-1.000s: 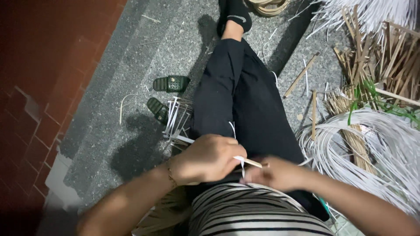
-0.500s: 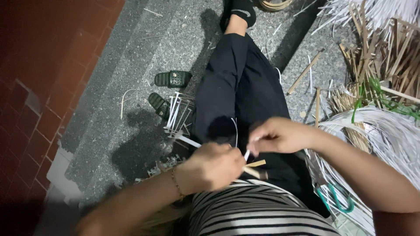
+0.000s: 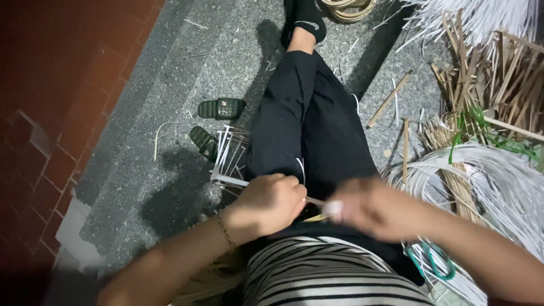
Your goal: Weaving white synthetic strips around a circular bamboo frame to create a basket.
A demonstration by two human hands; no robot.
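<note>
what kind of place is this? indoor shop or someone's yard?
Likely a home or small-workshop floor used for weaving. The person sits on a speckled stone floor beside red brick paving, with coils of white strips and a heap of split cane sticks. Their hands work a thin stick.

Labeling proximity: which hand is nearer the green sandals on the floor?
Left. The left hand sits just right of and below the green sandals; the right hand is farther right, across the lap.

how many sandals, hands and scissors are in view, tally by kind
dark green rubber sandals: 2
bare hands, left hand and blurred right hand, meeting over thin pale strips: 2
green-handled scissors: 1
total: 5
</note>
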